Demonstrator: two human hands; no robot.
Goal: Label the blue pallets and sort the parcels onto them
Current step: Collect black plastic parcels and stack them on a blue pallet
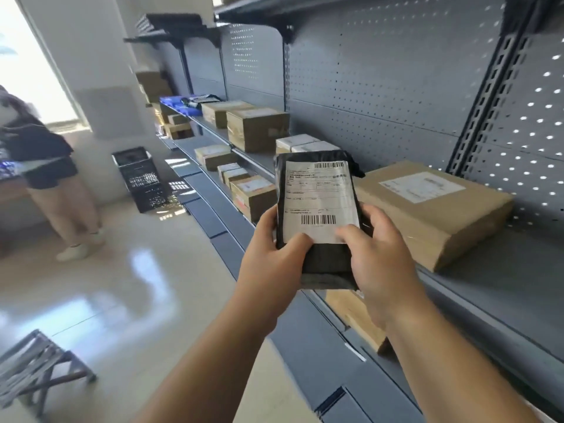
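Observation:
I hold a black plastic mailer parcel (317, 190) upright in front of me, its white shipping label with two barcodes facing me. My left hand (274, 257) grips its lower left edge, thumb on the label's bottom corner. My right hand (378, 254) grips the lower right side, thumb pressed on the label. A flat brown cardboard parcel (433, 209) lies on the grey shelf (503, 288) just right of the mailer. Several more cardboard boxes (258, 128) sit farther along the shelves. A blue pallet or tray (180, 106) shows at the shelf's far end.
Grey metal shelving with a perforated back panel (381, 87) runs along the right. A black plastic crate (140, 178) stands on the glossy floor. Another person (45, 166) stands at the left by a window. A grey folding rack (33, 367) sits at the bottom left.

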